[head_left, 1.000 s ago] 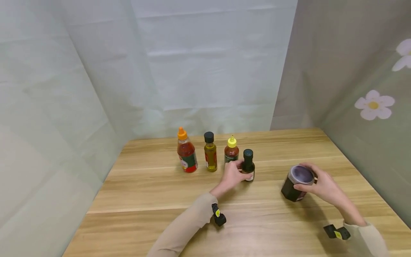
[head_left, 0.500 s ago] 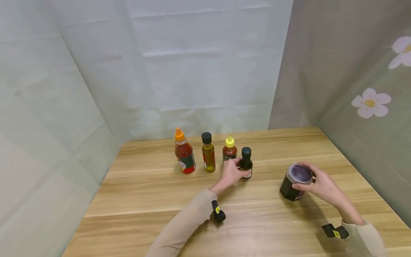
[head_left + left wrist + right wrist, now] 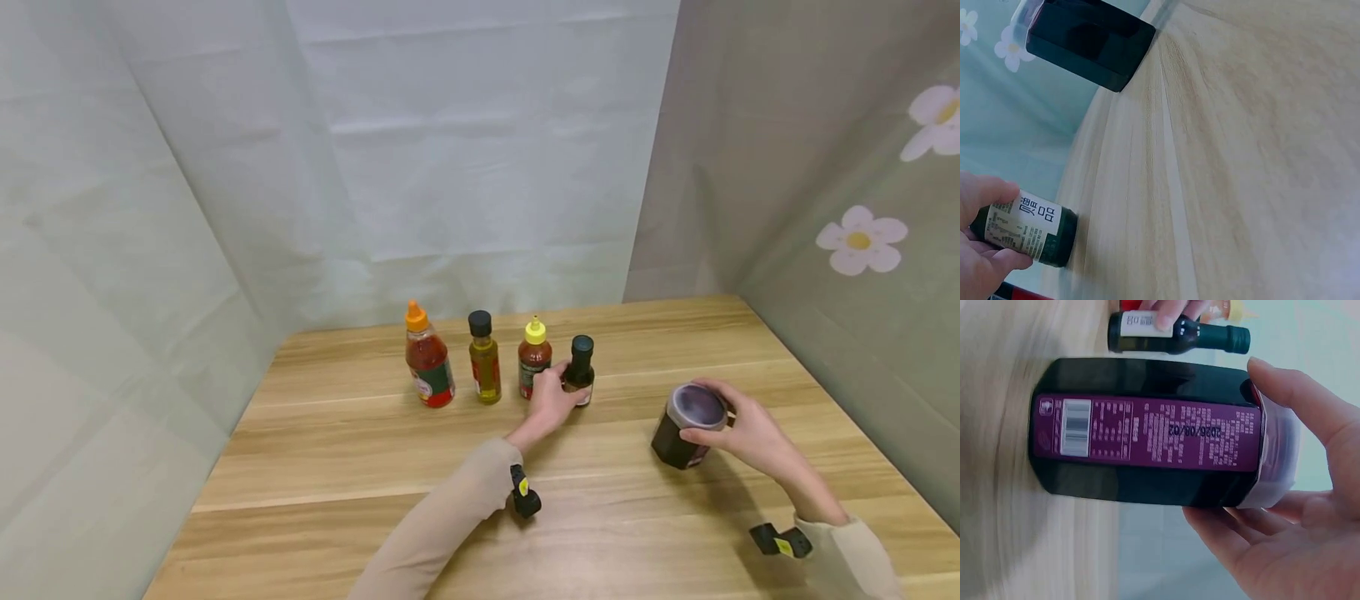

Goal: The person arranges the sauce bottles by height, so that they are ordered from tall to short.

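Note:
My left hand (image 3: pixel 551 402) grips a small dark glass bottle (image 3: pixel 581 360) with a dark cap, thumb and fingers around its labelled body. The left wrist view shows the bottle's pale label (image 3: pixel 1022 219) between thumb and fingers; its base is at or close to the tabletop. Further right, my right hand (image 3: pixel 753 437) holds a dark, many-sided jar (image 3: pixel 675 442) by its translucent lid (image 3: pixel 697 405). A purple label with a barcode (image 3: pixel 1075 428) covers one face of the jar in the right wrist view. Just left of the small bottle stands a red sauce bottle (image 3: pixel 535 354) with a yellow nozzle cap, partly behind my left hand.
Left of these, an oil bottle (image 3: pixel 486 367) with a black cap and a red sauce bottle (image 3: pixel 430 367) with an orange cap stand in a row. Pale cloth (image 3: pixel 480 167) hangs behind the wooden table (image 3: pixel 337 467), and flower-printed cloth (image 3: pixel 847 333) borders its right side.
The small dark bottle in my left hand has shifted slightly back and right, widening its gap from the yellow-capped bottle. My right hand keeps its hold on the jar. The head view has turned slightly.

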`<state>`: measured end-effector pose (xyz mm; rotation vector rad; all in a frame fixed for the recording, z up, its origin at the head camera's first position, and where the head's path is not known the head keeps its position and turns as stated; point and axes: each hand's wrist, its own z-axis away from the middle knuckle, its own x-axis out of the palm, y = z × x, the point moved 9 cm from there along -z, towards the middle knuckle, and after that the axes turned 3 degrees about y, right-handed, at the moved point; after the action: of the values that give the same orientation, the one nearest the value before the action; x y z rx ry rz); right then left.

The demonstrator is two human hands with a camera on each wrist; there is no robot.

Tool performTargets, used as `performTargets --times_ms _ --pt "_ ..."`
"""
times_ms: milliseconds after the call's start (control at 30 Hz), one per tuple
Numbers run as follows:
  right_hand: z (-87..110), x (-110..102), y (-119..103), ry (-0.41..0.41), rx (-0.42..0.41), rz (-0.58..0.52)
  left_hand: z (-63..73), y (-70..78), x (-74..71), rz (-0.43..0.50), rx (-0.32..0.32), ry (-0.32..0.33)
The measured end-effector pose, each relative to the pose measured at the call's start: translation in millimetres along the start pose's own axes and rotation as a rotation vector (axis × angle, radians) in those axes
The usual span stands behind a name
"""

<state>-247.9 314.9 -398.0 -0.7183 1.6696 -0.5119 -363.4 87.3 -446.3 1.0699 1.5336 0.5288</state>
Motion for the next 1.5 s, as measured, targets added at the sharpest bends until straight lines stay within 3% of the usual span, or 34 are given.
performTargets --times_ms 333,567,767,1133,1500 --pt "-1.0 -3 7 0.028 0.090 -0.030 -3.0 2.3 4.5 0.007 0.021 0.062" --pt "-1.7 -2 11 0.045 0.163 -0.021 -1.5 -1.9 10.6 -0.026 0.007 0.081" --pt "-6.7 -5 9 0.074 0.172 -0.047 -0.5 -4.2 15.2 -0.047 -0.010 0.075" --pt "-45.3 -13 -11 0.107 0.131 -0.063 -3.2 -4.3 16.2 -0.076 -0.021 0.071" --pt "-81.4 5 -15 0.085 0.150 -0.116 -2.2 -2.5 16.2 -0.109 -0.029 0.050"
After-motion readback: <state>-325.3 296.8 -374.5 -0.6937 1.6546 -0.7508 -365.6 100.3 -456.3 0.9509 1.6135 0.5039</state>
